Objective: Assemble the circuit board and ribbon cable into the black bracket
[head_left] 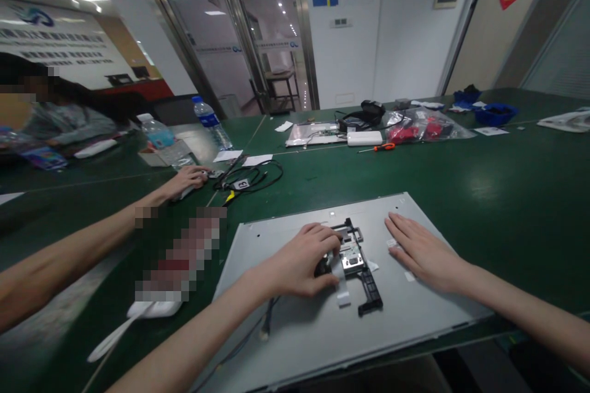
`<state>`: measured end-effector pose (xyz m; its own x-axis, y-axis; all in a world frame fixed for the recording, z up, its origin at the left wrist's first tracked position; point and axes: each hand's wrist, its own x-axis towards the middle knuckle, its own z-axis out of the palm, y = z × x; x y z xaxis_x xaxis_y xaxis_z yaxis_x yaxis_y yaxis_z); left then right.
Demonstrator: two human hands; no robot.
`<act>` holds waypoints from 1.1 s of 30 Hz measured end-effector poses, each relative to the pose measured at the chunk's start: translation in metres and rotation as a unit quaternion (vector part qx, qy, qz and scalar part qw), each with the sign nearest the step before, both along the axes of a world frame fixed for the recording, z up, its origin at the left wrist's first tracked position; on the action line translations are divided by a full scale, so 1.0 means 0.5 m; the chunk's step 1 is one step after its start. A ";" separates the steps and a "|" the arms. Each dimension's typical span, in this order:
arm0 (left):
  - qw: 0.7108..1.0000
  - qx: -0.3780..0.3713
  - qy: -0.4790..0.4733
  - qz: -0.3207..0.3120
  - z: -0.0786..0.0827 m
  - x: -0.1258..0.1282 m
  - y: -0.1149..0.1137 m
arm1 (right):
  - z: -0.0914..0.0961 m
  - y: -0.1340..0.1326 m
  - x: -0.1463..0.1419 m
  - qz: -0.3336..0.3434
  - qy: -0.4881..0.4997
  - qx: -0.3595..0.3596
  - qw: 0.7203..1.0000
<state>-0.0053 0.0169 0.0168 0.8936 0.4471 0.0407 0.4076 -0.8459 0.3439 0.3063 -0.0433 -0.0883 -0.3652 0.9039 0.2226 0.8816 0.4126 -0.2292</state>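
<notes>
A wide grey metal panel (295,344) lies flat on the table in front of me. On its middle sits a black plastic bracket (370,288) with a silver metal plate (353,260) and a pale flat ribbon strip (342,285). My left hand (299,261) curls over the bracket's left side, thumb and fingers closed around a dark part that they mostly hide. My right hand (426,252) rests flat on the panel's right side, fingers stretched out beside small clear tape pieces (409,276). Thin dark wires (266,322) trail beneath my left forearm.
Another person's hand (187,179) reaches in from the left, near a coiled black cable (262,181). A pixelated phone-like object (182,258) lies left of the panel. Farther back are water bottles (212,123), an orange screwdriver (382,148) and a bag of red parts (424,126).
</notes>
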 end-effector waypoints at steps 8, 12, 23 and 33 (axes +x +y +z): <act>0.999 -0.007 0.016 0.027 -0.001 0.003 0.036 | 0.011 0.063 -0.003 -0.008 -0.019 -0.017 1.000; 0.999 -0.021 0.011 0.046 -0.008 0.002 0.050 | 0.013 0.076 -0.007 -0.020 -0.030 -0.022 0.999; 0.995 -0.071 -0.027 0.065 -0.032 -0.009 0.037 | 0.013 0.081 0.007 0.002 -0.015 -0.030 0.999; 0.994 -0.056 -0.069 0.070 -0.050 -0.007 0.036 | 0.106 0.114 -0.047 0.048 0.001 0.026 0.998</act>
